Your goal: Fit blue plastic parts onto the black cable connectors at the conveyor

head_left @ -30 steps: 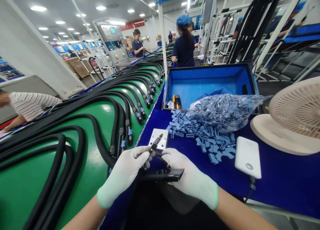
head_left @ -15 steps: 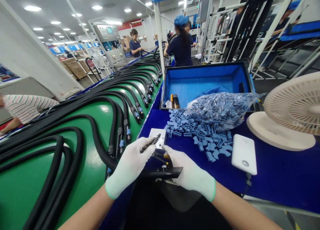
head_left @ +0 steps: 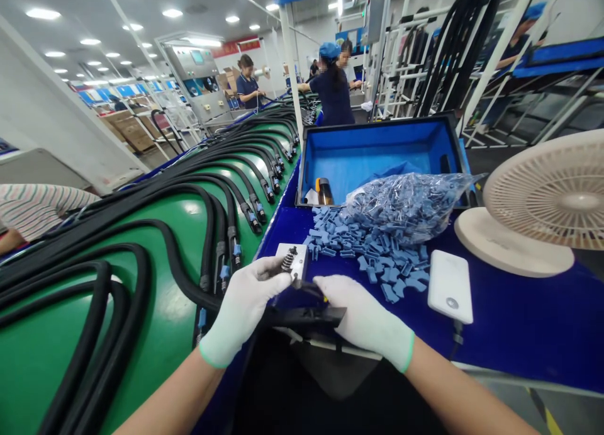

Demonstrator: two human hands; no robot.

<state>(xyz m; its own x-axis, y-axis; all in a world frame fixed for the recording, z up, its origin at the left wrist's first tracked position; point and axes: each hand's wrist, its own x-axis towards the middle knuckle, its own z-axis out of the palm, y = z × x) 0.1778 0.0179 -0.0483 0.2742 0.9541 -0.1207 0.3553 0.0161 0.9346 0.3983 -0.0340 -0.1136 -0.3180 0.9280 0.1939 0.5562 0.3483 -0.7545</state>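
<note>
My left hand [head_left: 245,306], in a white glove, is closed with thumb and fingers pinching a small dark piece with a coil spring [head_left: 287,260]. This spring piece stands in front of a white block [head_left: 302,259] on the blue table. My right hand [head_left: 363,318], gloved too, wraps round the end of a black hose [head_left: 302,316] that lies across below both hands. Between the hands runs a thin dark cable or strip [head_left: 309,288] with a spot of yellow; how it joins the spring piece is hard to see. The right fingertips are partly hidden.
Loose blue plastic clips [head_left: 372,262] and a clear bag [head_left: 406,205] of them lie ahead, before a blue crate [head_left: 377,139]. A white power bank [head_left: 450,284] and a fan [head_left: 514,243] stand right. Black hoses [head_left: 141,265] cover the green belt [head_left: 155,353]. Several co-workers are beyond.
The spring piece is now tilted more upright in my left hand. My right hand has shifted slightly, and the black hose end has turned a little. The whole view has swung slightly to the right.
</note>
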